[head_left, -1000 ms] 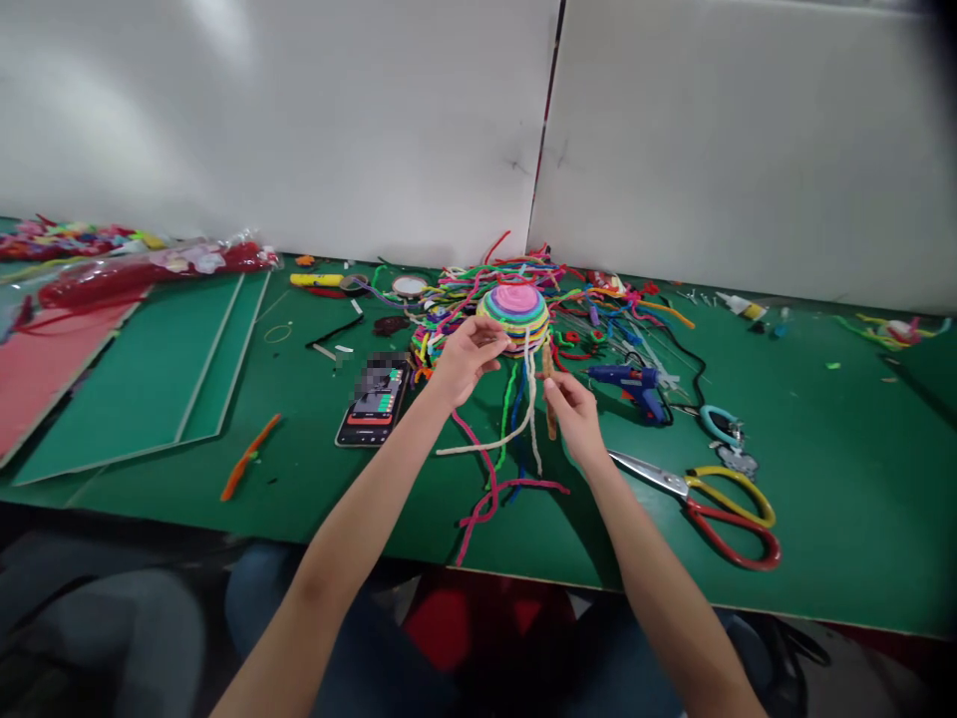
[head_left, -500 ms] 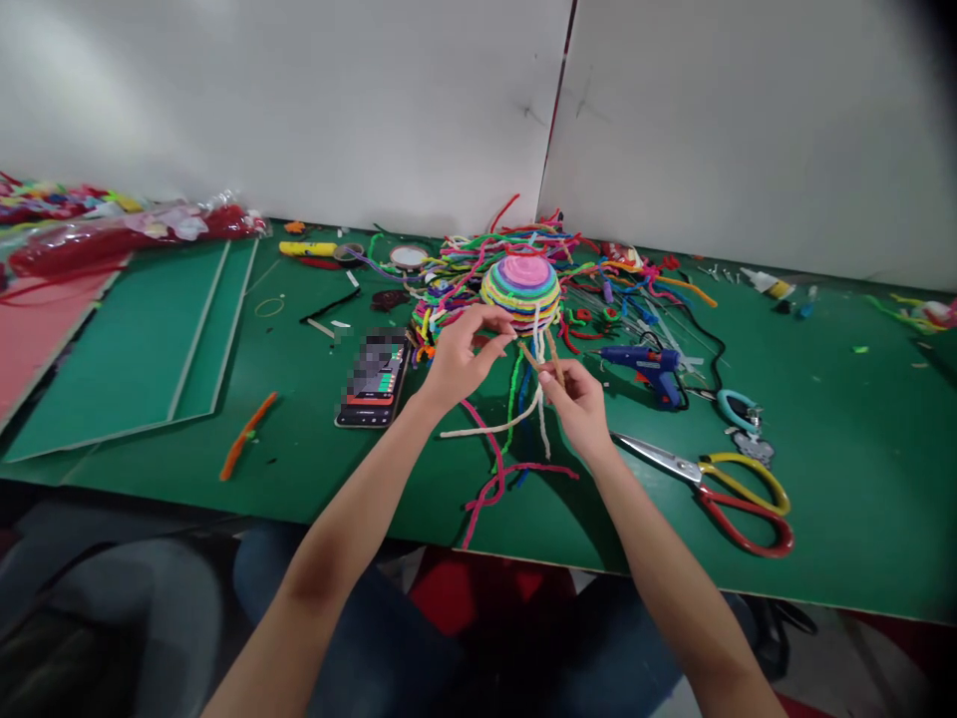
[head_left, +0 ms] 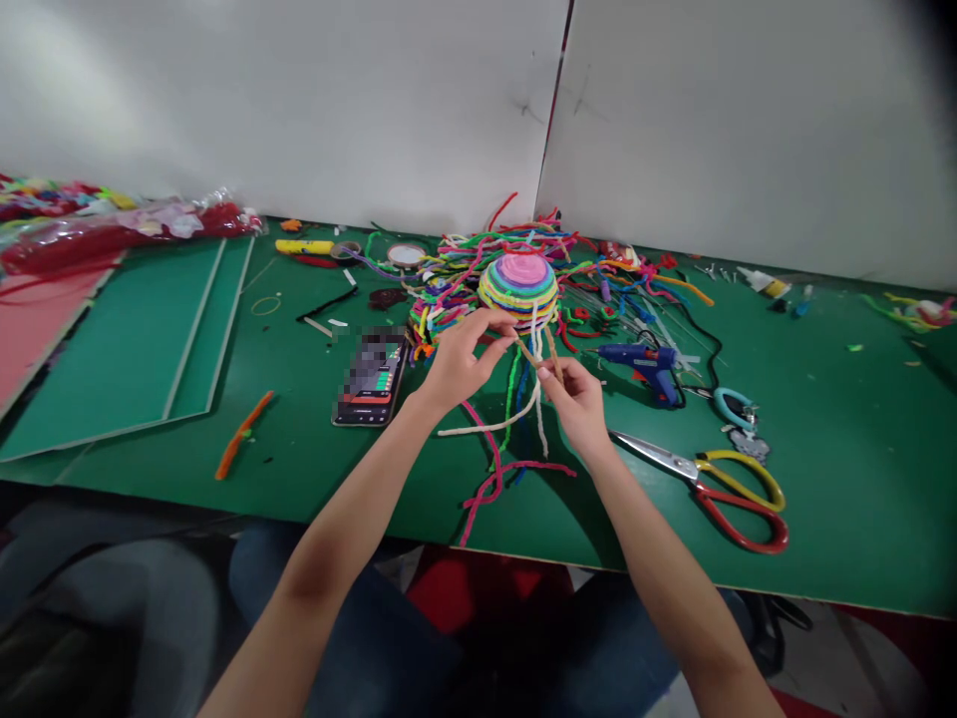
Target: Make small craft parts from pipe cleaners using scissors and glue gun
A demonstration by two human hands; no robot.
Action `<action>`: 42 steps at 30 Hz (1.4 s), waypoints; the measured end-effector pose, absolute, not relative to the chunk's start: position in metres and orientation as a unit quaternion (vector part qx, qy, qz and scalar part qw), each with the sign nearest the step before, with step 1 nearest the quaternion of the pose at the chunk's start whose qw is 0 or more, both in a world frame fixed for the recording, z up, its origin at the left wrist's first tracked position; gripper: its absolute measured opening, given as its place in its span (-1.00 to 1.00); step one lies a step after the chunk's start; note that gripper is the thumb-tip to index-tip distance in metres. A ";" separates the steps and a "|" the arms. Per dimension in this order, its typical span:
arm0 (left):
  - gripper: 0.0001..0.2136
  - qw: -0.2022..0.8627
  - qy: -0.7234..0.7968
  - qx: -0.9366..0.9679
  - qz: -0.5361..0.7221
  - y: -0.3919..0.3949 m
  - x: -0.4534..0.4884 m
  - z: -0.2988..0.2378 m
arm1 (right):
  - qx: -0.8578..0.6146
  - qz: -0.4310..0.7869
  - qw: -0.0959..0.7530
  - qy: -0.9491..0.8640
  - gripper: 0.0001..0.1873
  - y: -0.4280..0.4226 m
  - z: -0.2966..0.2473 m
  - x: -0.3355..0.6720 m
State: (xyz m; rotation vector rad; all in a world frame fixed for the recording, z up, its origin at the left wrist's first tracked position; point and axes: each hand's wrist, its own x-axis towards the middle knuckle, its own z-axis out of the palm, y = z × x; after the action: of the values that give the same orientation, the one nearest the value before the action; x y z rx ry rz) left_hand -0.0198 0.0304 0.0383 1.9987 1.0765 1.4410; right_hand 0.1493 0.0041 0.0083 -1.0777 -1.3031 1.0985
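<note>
A brown pipe cleaner (head_left: 551, 347) is bent between my hands, just in front of a dome of coiled rainbow pipe cleaners (head_left: 521, 284). My right hand (head_left: 577, 401) pinches it near its lower bend. At the other side, my left hand (head_left: 465, 357) has thumb and forefinger closed at its free end. White pipe cleaners (head_left: 485, 430) hang from the dome's front edge, one curving to the left below my hands. Green (head_left: 510, 399), blue and pink strands (head_left: 497, 479) trail over the table toward me.
Large scissors (head_left: 699, 474) lie to the right, with a blue glue gun (head_left: 643, 361) and teal-handled pliers (head_left: 737, 407) behind. A phone (head_left: 370, 384) rests left of my left hand. Tangled pipe cleaners (head_left: 456, 264) surround the dome. Green boards (head_left: 142, 349) lie far left.
My left fingertips have come together on the brown pipe cleaner's free end, where a small gap showed before. My right hand keeps its hold. The view has shifted slightly.
</note>
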 end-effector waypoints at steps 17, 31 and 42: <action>-0.85 0.195 0.379 0.742 0.517 0.031 -0.021 0.037 | -0.471 0.447 0.525 -0.550 -0.72 0.004 0.010 0.150; -0.81 0.204 0.364 0.745 0.520 0.031 -0.022 0.037 | -0.472 0.448 0.524 -0.549 -0.72 0.004 0.010 0.150; -0.82 0.219 0.374 0.740 0.514 0.030 -0.021 0.039 | -0.469 0.451 0.521 -0.552 -0.74 0.004 0.010 0.149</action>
State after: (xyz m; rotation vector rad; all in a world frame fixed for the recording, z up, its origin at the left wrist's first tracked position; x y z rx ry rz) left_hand -0.0208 0.0296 0.0386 2.0478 1.0359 1.4207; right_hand 0.1490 0.0035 0.0101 -1.1245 -1.3241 1.0807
